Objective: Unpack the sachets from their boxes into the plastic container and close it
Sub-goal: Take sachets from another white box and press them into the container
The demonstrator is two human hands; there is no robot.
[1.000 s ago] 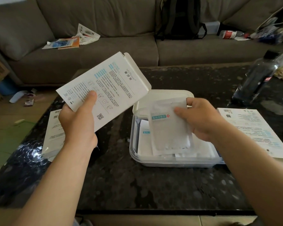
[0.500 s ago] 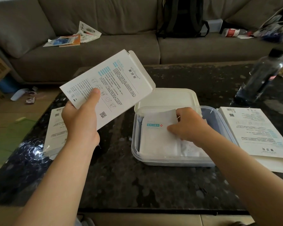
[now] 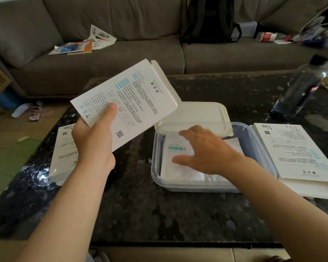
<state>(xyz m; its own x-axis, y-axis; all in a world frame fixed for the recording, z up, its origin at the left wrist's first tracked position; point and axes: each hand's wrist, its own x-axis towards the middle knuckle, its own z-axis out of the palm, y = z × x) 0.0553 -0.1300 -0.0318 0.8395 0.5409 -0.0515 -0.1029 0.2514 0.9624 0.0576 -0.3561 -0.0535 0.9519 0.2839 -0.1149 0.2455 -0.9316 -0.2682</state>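
Note:
My left hand (image 3: 95, 140) grips a flat white box (image 3: 127, 103) in the air, its end flap open toward the container. A clear plastic container (image 3: 261, 148) stands on the dark table with white sachets (image 3: 178, 159) lying flat inside. Over those sachets hovers my right hand (image 3: 206, 150), fingers spread and straight, holding nothing. The container's white lid (image 3: 197, 114) lies behind it, partly over the far rim.
Another white box (image 3: 62, 154) lies on the table at the left. Two stacked boxes (image 3: 295, 157) lie at the right. A dark plastic bottle (image 3: 303, 87) stands at the back right. A sofa with a backpack (image 3: 208, 19) and papers lies beyond the table.
My right hand brought a sachet down into the container, let go of it, and now has its fingers spread above it. The left hand kept the box up.

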